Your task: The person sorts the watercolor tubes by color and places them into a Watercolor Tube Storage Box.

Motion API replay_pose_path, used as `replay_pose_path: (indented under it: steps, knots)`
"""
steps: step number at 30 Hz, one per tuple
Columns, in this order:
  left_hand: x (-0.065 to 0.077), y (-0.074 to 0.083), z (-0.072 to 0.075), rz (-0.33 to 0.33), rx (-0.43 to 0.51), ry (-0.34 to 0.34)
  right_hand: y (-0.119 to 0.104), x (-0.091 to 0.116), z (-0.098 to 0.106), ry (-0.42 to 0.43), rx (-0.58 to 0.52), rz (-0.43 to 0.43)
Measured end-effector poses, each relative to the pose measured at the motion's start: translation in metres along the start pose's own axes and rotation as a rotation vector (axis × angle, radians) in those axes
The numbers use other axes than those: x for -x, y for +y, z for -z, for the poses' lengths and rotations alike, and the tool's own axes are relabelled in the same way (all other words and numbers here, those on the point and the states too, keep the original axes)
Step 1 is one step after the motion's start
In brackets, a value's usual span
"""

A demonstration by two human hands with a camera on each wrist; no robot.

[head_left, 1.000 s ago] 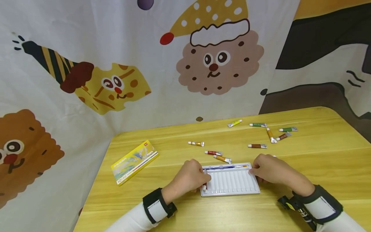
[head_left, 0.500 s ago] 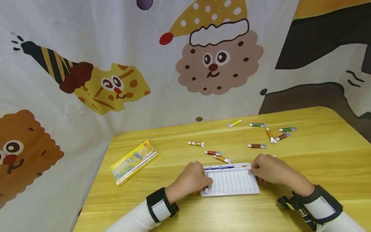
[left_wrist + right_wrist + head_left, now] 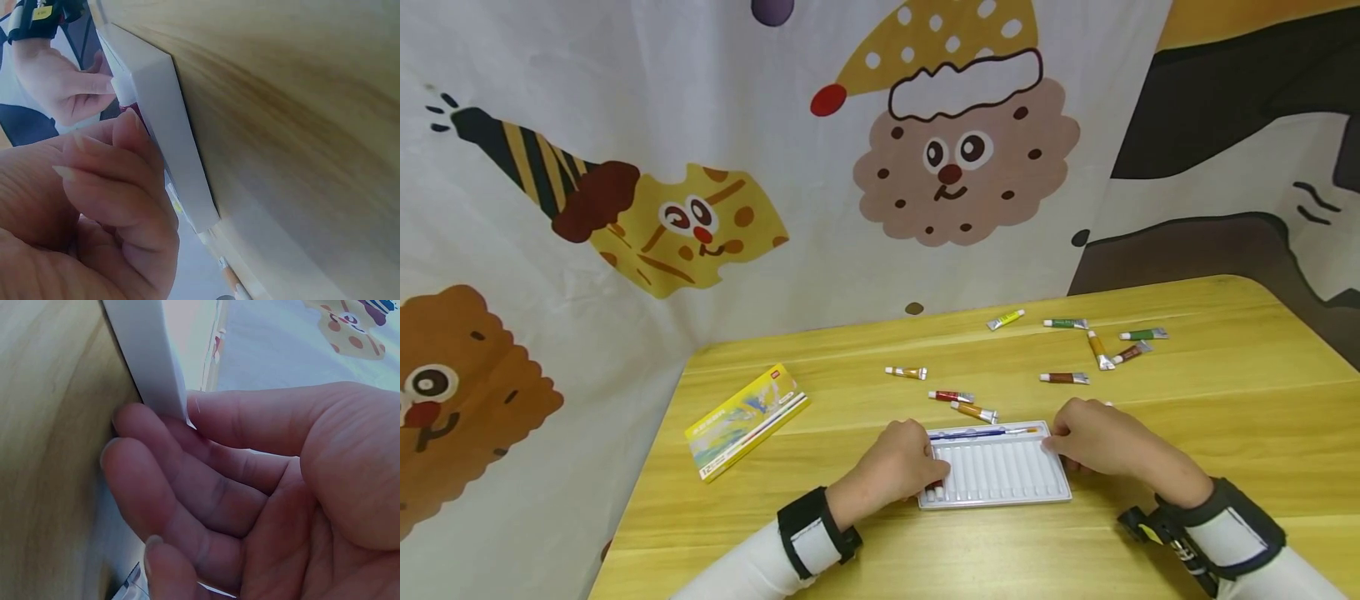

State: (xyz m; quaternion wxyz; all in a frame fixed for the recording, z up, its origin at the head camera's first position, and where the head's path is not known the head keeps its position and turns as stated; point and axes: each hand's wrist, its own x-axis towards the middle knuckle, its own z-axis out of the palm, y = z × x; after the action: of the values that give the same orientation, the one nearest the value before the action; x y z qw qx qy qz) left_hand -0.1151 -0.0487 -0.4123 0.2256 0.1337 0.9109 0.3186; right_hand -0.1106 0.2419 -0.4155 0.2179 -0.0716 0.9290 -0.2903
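A white plastic paint tray (image 3: 1011, 475) with narrow slots lies flat, a blue-handled paintbrush (image 3: 981, 433) along its far edge. My left hand (image 3: 891, 462) is over the tray's left end, its fingers on a dark red paint tube (image 3: 129, 108) with a white cap (image 3: 122, 91). Two white caps show side by side under this hand in the head view; the rest of the tubes is hidden by the fingers. My right hand (image 3: 1101, 437) pinches the tray's right edge, thumb on top and fingers curled beneath, as the right wrist view shows.
Behind the tray lie a red tube (image 3: 951, 397), an ochre tube (image 3: 974, 412) and a gold-coloured tube (image 3: 906, 372). Several more tubes, including a brown one (image 3: 1064, 378), are scattered at the back right. A yellow box (image 3: 748, 423) sits at the left. A printed curtain (image 3: 820, 275) hangs behind the table.
My left hand has shifted slightly right over the tray's left end. Two white caps now show beneath it, where one showed before. The right hand keeps its grip on the edge.
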Motion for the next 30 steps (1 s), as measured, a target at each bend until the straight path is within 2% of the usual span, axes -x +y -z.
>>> replay_pose_path:
  steps: [11,20,30]
  knots:
    - [0.005,-0.004,0.006,-0.047,0.054,-0.002,0.000,-0.001,0.000,0.000,0.014,-0.004]
    - [0.011,-0.005,0.013,-0.125,-0.006,0.038,0.001,-0.001,0.001,0.004,0.019,0.003]
    - [0.015,-0.008,0.009,-0.133,-0.003,0.019,0.001,-0.002,0.000,-0.003,0.007,-0.012]
